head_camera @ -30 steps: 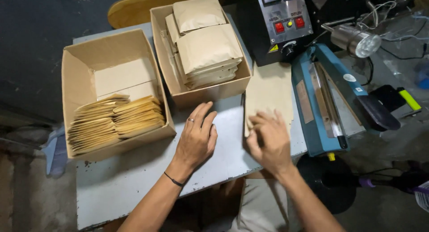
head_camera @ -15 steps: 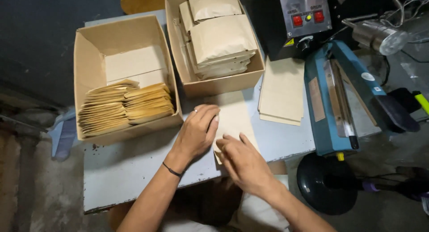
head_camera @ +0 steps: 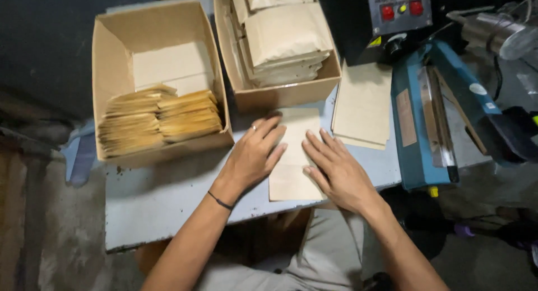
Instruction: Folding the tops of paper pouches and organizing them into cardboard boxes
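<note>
Now, from the head view, both hands lie flat and open on a paper pouch (head_camera: 294,156) on the tabletop (head_camera: 162,195): left hand (head_camera: 255,156) on its left edge, right hand (head_camera: 336,170) on its right, gripping nothing. The step looks like smoothing (pressing it flat); next calls for a firm pinch. Around it: boxes (head_camera: 162,78), a blue sealer (head_camera: 420,117), dim floor.

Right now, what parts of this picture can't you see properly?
All from the head view:
- The middle of the flat paper pouch is covered by the left hand and right hand.
- What the filled pouches contain: they are closed.
- The upper part of the heat sealer control box is cut off by the top edge.
- The count of stacked empty pouches: too tightly packed.
</note>
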